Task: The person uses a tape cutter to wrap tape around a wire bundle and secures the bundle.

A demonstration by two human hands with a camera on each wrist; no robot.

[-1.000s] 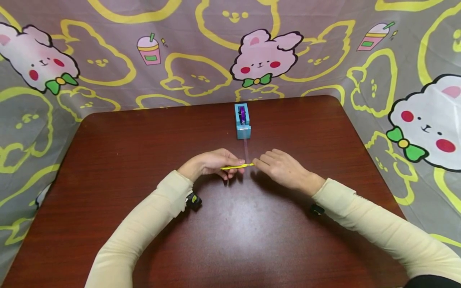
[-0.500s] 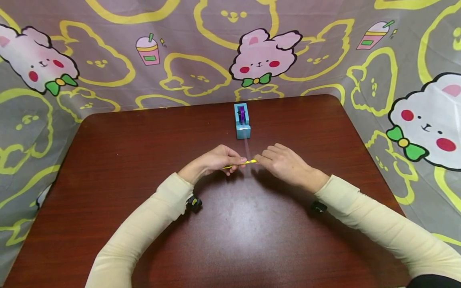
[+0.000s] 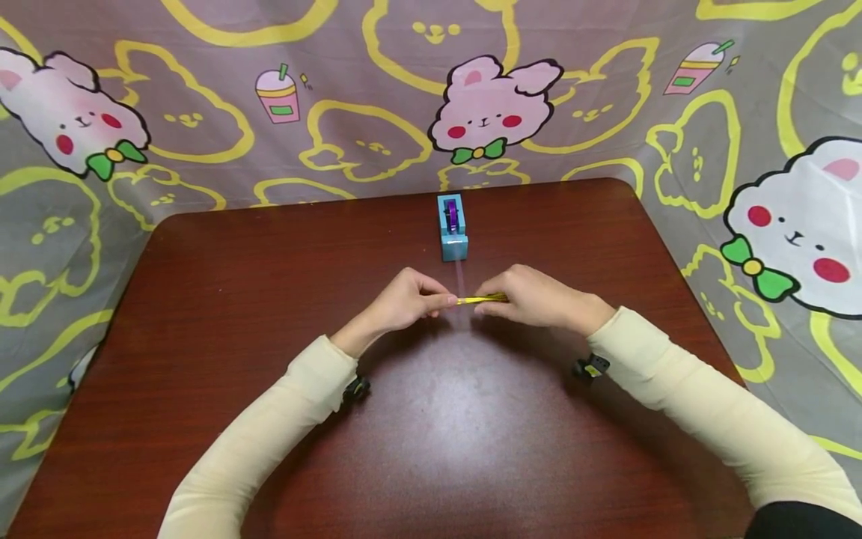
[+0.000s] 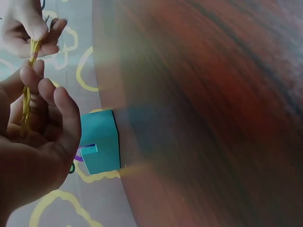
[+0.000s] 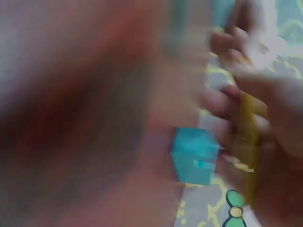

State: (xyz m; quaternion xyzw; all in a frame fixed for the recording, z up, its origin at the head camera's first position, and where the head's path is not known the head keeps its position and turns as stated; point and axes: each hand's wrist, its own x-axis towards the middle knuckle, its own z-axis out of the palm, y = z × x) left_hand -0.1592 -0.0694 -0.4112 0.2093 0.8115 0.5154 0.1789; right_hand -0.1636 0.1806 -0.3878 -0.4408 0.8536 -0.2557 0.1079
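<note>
A thin bundle of yellow strands [image 3: 470, 301] stretches between the two hands above the table. My left hand [image 3: 407, 299] pinches its left end between thumb and fingertips. My right hand [image 3: 539, 296] grips the other part, thumb below and fingers over it. In the left wrist view the strands [image 4: 27, 106] run along the left palm, and the right hand [image 4: 28, 28] pinches them farther up. Beyond the hands stands a blue tape dispenser [image 3: 454, 251] with a purple roll [image 3: 451, 215]. A pale see-through strip [image 3: 460, 278], seemingly tape, runs from it toward the bundle; whether they touch, I cannot tell.
The dark red-brown table [image 3: 269, 277] has a glossy top. A patterned cloth [image 3: 377, 82] surrounds its back and sides. The dispenser also shows in the right wrist view [image 5: 194, 156], which is blurred.
The right hand has turned and now grips the bundle with the thumb underneath. More of the bundle lies on the right side. The left hand has turned slightly, its fingertips now at the bundle's left end.
</note>
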